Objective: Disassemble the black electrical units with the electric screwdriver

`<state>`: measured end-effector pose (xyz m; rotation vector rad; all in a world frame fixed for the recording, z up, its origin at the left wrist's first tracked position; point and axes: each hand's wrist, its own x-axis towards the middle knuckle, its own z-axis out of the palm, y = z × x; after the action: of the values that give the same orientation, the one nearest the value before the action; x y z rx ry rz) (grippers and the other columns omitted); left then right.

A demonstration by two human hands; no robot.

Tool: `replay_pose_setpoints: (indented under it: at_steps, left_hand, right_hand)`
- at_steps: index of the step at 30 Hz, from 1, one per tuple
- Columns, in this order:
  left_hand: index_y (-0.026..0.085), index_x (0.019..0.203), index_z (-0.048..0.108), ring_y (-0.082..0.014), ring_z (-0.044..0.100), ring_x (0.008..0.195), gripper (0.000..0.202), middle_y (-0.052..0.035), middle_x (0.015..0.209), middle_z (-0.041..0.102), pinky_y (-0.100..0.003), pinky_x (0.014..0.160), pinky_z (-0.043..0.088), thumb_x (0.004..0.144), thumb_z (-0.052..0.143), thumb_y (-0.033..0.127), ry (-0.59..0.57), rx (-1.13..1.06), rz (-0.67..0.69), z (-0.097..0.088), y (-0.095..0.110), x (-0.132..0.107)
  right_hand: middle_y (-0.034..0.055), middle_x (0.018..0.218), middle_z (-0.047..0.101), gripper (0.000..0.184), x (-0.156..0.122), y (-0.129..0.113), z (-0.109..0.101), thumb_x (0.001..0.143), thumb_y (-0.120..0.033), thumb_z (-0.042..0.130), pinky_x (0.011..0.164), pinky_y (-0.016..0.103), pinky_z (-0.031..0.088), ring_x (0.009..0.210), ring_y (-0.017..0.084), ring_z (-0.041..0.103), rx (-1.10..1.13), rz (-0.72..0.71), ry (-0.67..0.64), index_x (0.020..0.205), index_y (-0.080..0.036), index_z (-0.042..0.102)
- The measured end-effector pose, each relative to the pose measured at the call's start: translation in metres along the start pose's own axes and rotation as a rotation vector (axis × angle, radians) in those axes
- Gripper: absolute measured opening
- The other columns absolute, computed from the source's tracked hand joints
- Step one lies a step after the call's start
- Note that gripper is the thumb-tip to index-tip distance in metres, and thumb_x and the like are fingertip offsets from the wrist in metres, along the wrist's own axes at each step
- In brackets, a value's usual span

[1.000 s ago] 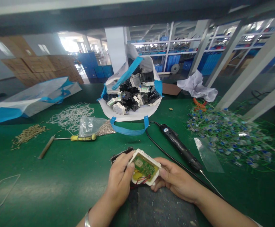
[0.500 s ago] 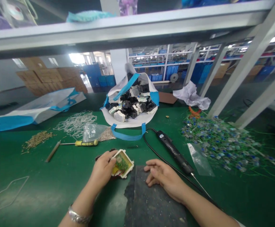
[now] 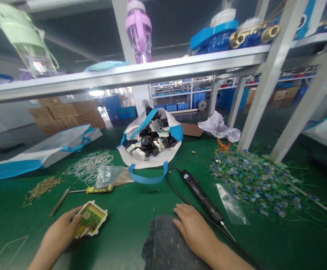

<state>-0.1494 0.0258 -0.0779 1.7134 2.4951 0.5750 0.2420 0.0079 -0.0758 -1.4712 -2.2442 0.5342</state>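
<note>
My left hand [image 3: 60, 232] grips a small white plastic housing [image 3: 103, 216] by its left side, above the green table. Inside the housing a green circuit board [image 3: 88, 218] and some red wires show. My right hand [image 3: 190, 227] lies flat, palm down, at the upper right of a dark worn pad [image 3: 169, 245], fingers stretched and holding nothing. Just right of that hand is a black electric screwdriver [image 3: 199, 193] with its cable. Beyond my left hand lie a yellow-handled screwdriver [image 3: 98, 189] and a thin tool with a brownish grip [image 3: 59, 202].
A white and blue bag [image 3: 163, 159] full of black and white housings stands at the back. Green wires with blue parts [image 3: 259, 183] are heaped on the right. White loops [image 3: 91, 165], a plastic bag [image 3: 107, 175] and tan pieces [image 3: 43, 187] lie left. A metal shelf [image 3: 152, 73] crosses overhead.
My left hand has carried the housing to the left, away from the pad. My right hand has flattened from a curled pose. The head view has tilted up, showing more of the shelf.
</note>
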Motion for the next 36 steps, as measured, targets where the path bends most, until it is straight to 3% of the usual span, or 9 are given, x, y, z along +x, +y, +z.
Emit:
replay_pose_setpoints:
  at_steps: [4, 7, 9, 13, 18, 23, 29, 33, 36]
  left_hand:
    - [0.013, 0.097, 0.060, -0.0290, 0.056, 0.086, 0.042, -0.0141, 0.088, 0.059, -0.042, 0.076, 0.046, 0.078, 0.032, 0.037, 0.201, 0.215, 0.082, -0.003, 0.018, -0.002]
    - [0.010, 0.104, 0.056, -0.0285, 0.052, 0.091, 0.046, -0.0146, 0.093, 0.055, -0.041, 0.080, 0.044, 0.078, 0.032, 0.039, 0.347, 0.220, 0.195, -0.006, 0.054, -0.002]
    - [0.009, 0.103, 0.057, -0.0273, 0.051, 0.092, 0.043, -0.0145, 0.096, 0.054, -0.039, 0.082, 0.044, 0.078, 0.033, 0.035, 0.379, 0.167, 0.281, -0.005, 0.083, 0.003]
    - [0.006, 0.104, 0.056, -0.0252, 0.049, 0.096, 0.035, -0.0141, 0.102, 0.053, -0.036, 0.087, 0.040, 0.079, 0.037, 0.023, 0.323, 0.121, 0.430, 0.007, 0.141, 0.030]
    - [0.009, 0.105, 0.054, -0.0204, 0.045, 0.105, 0.028, -0.0110, 0.113, 0.050, -0.030, 0.094, 0.035, 0.079, 0.044, 0.011, 0.187, 0.142, 0.589, 0.041, 0.203, 0.069]
    - [0.013, 0.106, 0.051, -0.0215, 0.046, 0.105, 0.024, -0.0093, 0.121, 0.044, -0.041, 0.088, 0.040, 0.084, 0.048, 0.022, 0.057, 0.151, 0.640, 0.077, 0.249, 0.099]
    - [0.012, 0.108, 0.050, -0.0207, 0.051, 0.096, 0.027, -0.0094, 0.110, 0.050, -0.040, 0.081, 0.044, 0.085, 0.049, 0.027, -0.119, 0.183, 0.592, 0.104, 0.273, 0.126]
    - [0.013, 0.105, 0.050, -0.0177, 0.055, 0.086, 0.026, -0.0075, 0.102, 0.053, -0.036, 0.074, 0.048, 0.085, 0.049, 0.028, -0.209, 0.204, 0.534, 0.111, 0.272, 0.130]
    - [0.012, 0.104, 0.051, -0.0180, 0.055, 0.087, 0.025, -0.0070, 0.101, 0.054, -0.036, 0.074, 0.048, 0.085, 0.048, 0.029, -0.185, 0.211, 0.475, 0.109, 0.265, 0.127]
  right_hand:
    - [0.0202, 0.120, 0.042, 0.035, -0.001, -0.001, 0.001, 0.082, -0.012, 0.059, 0.097, 0.047, 0.026, 0.112, 0.032, 0.036, -0.129, 0.039, -0.037, 0.115, -0.004, 0.053]
    - [0.0234, 0.125, 0.033, 0.045, -0.001, -0.003, -0.002, 0.081, -0.018, 0.062, 0.098, 0.047, 0.025, 0.116, 0.034, 0.028, -0.233, 0.082, -0.108, 0.121, -0.003, 0.046]
    - [0.0228, 0.129, 0.026, 0.052, 0.000, -0.004, -0.004, 0.081, -0.024, 0.062, 0.099, 0.046, 0.022, 0.119, 0.034, 0.022, -0.300, 0.114, -0.162, 0.125, -0.005, 0.041]
    - [0.0211, 0.130, 0.024, 0.058, 0.004, -0.002, -0.006, 0.079, -0.033, 0.064, 0.098, 0.051, 0.019, 0.119, 0.037, 0.019, -0.368, 0.178, -0.149, 0.127, -0.009, 0.040]
    - [0.0204, 0.129, 0.028, 0.058, 0.009, 0.012, -0.007, 0.077, -0.035, 0.065, 0.097, 0.055, 0.016, 0.118, 0.038, 0.021, -0.435, 0.174, -0.025, 0.124, -0.009, 0.044]
    - [0.0219, 0.125, 0.033, 0.058, 0.009, 0.022, -0.006, 0.076, -0.036, 0.067, 0.096, 0.058, 0.012, 0.118, 0.039, 0.021, -0.388, 0.113, -0.012, 0.123, -0.009, 0.046]
    - [0.0244, 0.126, 0.030, 0.061, 0.014, 0.027, -0.006, 0.079, -0.047, 0.062, 0.097, 0.058, 0.011, 0.118, 0.040, 0.018, -0.270, 0.139, -0.108, 0.123, -0.008, 0.046]
    - [0.0246, 0.126, 0.030, 0.060, 0.016, 0.033, -0.004, 0.081, -0.048, 0.060, 0.096, 0.059, 0.010, 0.118, 0.040, 0.018, -0.217, 0.100, -0.126, 0.123, -0.009, 0.045]
    - [0.0251, 0.125, 0.031, 0.057, 0.015, 0.031, -0.005, 0.081, -0.044, 0.061, 0.097, 0.058, 0.009, 0.118, 0.040, 0.018, -0.207, 0.107, -0.132, 0.123, -0.008, 0.046]
